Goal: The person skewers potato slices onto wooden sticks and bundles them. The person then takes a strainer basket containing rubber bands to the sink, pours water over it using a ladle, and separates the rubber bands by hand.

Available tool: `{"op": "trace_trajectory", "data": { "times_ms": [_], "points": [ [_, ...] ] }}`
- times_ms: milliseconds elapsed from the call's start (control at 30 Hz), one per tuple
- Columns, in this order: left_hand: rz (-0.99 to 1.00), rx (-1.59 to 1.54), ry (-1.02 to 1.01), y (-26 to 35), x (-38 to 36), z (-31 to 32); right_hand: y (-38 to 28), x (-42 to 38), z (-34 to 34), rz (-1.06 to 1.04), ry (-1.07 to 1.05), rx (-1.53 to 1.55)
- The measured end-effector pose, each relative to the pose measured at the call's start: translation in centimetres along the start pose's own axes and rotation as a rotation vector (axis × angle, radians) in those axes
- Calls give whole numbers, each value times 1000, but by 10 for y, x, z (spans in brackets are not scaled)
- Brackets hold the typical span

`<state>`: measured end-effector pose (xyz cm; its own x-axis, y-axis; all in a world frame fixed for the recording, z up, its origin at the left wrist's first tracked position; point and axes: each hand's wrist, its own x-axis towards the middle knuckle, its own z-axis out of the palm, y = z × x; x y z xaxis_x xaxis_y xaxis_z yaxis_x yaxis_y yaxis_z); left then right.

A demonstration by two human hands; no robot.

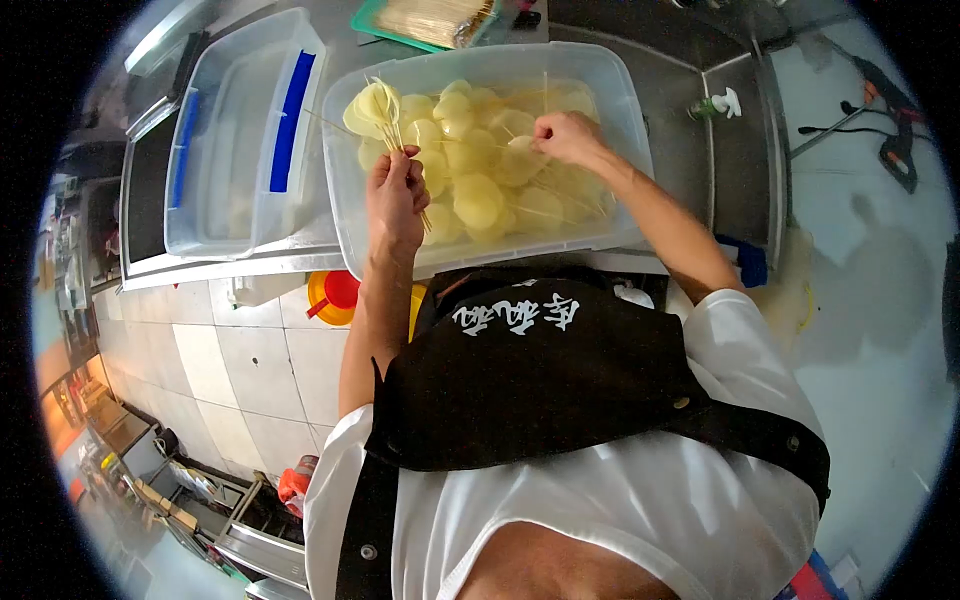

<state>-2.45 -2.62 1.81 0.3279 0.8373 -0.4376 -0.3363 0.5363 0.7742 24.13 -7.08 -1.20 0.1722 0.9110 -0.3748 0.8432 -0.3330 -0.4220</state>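
Observation:
My left hand [398, 190] is closed around a bundle of thin wooden skewers, held upright over the left side of a large clear plastic tub [343, 215]. Pale yellow round slices [375, 105], which look like potato, are threaded in a cluster at the top of that bundle. Inside the tub lie many more skewered slices [478, 203], spread in layers. Over the tub's right half, my right hand [570, 138] is closed in a pinch, fingertips at the edge of one slice [520, 162]. What sits between those fingertips is hidden.
Left of the tub stands a second clear bin [235, 150] with blue handles. A green tray [425, 25] of bare wooden sticks is behind. A spray bottle [715, 104] lies in the steel sink area [735, 150] at right. A red scoop-like item [338, 290] is below the counter edge.

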Motion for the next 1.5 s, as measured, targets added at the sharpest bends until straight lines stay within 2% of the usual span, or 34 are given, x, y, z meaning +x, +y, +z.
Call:
{"op": "trace_trajectory", "data": {
  "times_ms": [100, 200, 233, 300, 333, 400, 467, 567, 600, 667, 733, 800, 900, 1100, 1200, 1300, 1400, 1500],
  "points": [
    [10, 30, 27, 2, -4, 2, 1, -8, -26, -140, 154, 43],
    [2, -38, -18, 0, -4, 1, -33, -36, -61, -203, 430, 161],
    [0, -48, -52, 0, -4, 0, -34, -34, -63, -233, 458, 208],
    [-4, -66, -123, 0, -4, -1, -51, -33, -70, -320, 353, 553],
    [-3, -60, -85, 2, -6, 6, -62, -32, -69, -359, 298, 725],
    [-11, -41, -22, 4, -12, 26, -90, -26, -54, -256, 77, 1112],
    [-57, -82, -38, 8, -17, 38, -109, -12, -21, -282, 78, 1205],
    [-105, -89, -145, 4, -12, 21, -114, 16, 17, -359, 295, 1042],
    [-114, -86, -192, 2, -9, 10, -108, 18, 13, -359, 292, 911],
    [-84, -89, -143, 0, -5, -3, -82, 14, -3, -366, 280, 646],
    [-67, -106, -98, 1, -4, -6, -51, 4, -22, -110, 105, 47],
    [-82, -127, -66, 2, -7, -2, -19, -4, -4, -12, 73, -252],
    [-104, -94, -81, 3, -7, 0, -2, -14, 25, -107, 32, -244],
    [-114, -105, -81, 2, -6, 0, 4, -34, -9, -47, 178, -156],
    [-82, -126, -143, 0, -3, -2, -20, -54, -35, -52, 257, -47],
    [-86, -135, -207, -1, -3, -3, -53, -50, -36, -142, 410, 76],
    [-11, -79, -149, -6, -2, 2, -85, -32, -26, -239, 402, 159],
    [25, -34, -96, 0, -11, 15, -120, -23, -8, -297, 296, 212]
  ]
}}
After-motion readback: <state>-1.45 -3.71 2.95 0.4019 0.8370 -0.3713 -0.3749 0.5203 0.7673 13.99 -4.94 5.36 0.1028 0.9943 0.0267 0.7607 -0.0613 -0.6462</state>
